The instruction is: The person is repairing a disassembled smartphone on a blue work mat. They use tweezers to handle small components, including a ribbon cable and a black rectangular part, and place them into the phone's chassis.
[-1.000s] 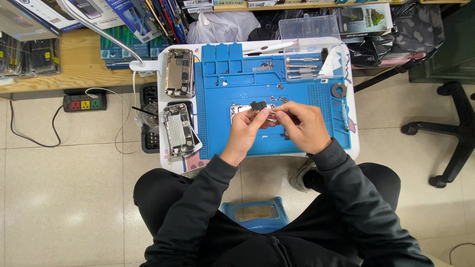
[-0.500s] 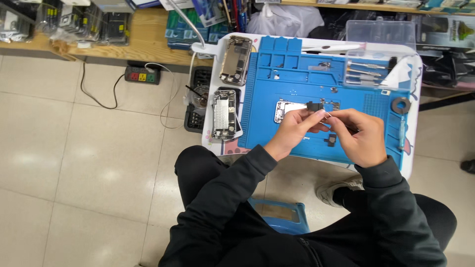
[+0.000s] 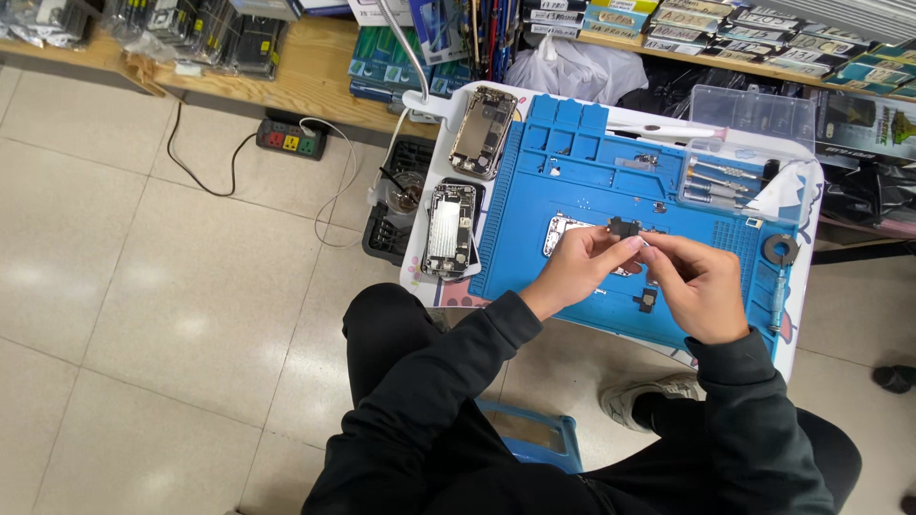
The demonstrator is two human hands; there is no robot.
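Part [image 3: 622,227] — a small dark phone piece — sits pinched at your left hand [image 3: 580,269] fingertips, with your right hand [image 3: 699,286] closed in beside it, its fingertips meeting the same piece over the blue mat [image 3: 572,162]. It looks very light, stiff and probably fragile, so hold it by its edges with gentle pressure. Which way it points and its long axis are too small to tell. A metal plate [image 3: 558,232] lies just under your left fingers; another small dark bit [image 3: 646,300] lies below your right thumb.
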